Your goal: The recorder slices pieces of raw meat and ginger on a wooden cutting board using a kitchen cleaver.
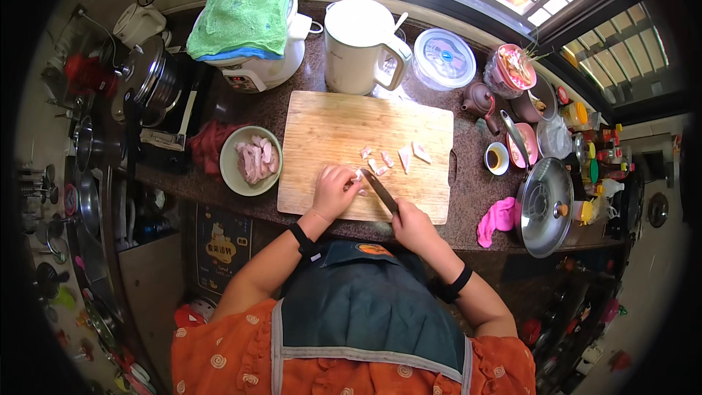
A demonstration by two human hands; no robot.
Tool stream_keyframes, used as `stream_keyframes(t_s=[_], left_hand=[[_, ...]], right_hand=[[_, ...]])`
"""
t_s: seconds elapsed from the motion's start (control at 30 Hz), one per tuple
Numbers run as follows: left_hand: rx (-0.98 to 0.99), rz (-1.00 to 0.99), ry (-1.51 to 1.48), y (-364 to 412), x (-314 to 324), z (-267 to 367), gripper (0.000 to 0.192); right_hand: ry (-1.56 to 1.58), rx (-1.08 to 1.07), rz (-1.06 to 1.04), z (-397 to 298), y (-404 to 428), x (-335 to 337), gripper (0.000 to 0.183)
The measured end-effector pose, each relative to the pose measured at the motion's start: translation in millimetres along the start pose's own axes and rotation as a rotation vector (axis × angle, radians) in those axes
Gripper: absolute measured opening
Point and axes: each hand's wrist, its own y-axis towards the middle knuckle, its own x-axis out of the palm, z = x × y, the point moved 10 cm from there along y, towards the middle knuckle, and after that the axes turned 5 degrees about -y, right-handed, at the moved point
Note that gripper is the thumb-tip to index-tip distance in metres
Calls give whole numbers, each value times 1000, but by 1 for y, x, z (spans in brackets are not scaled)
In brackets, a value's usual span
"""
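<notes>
My right hand [412, 223] grips the handle of a kitchen knife [379, 190], whose dark blade points up and left over the wooden cutting board [334, 126]. At the blade's tip, my left hand [334, 189] pinches a small piece of pale raw meat [359, 174] against the board. Several cut pieces lie beyond the knife, among them a longer strip [405, 158] and another strip [420, 152] farther right. A pale bowl [232, 181] left of the board holds sliced raw meat [255, 162].
Behind the board stand a white electric jug [359, 49], a cooker under a green cloth [249, 16] and a lidded plastic container [445, 58]. To the right are a clay teapot [478, 99], a small cup of dark liquid [497, 158], a glass-lidded pan [544, 206] and a pink cloth [498, 219].
</notes>
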Motion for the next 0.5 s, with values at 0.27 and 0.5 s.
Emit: stream_keyframes(t_s=[0.27,0.5], left_hand=[[68,33,9,-3,-3,0,8],[-58,145,92,1,0,-6,9]], right_hand=[[-190,-102,-19,-28,45,24,33],[-172,-168,55,-34,56,17,31]])
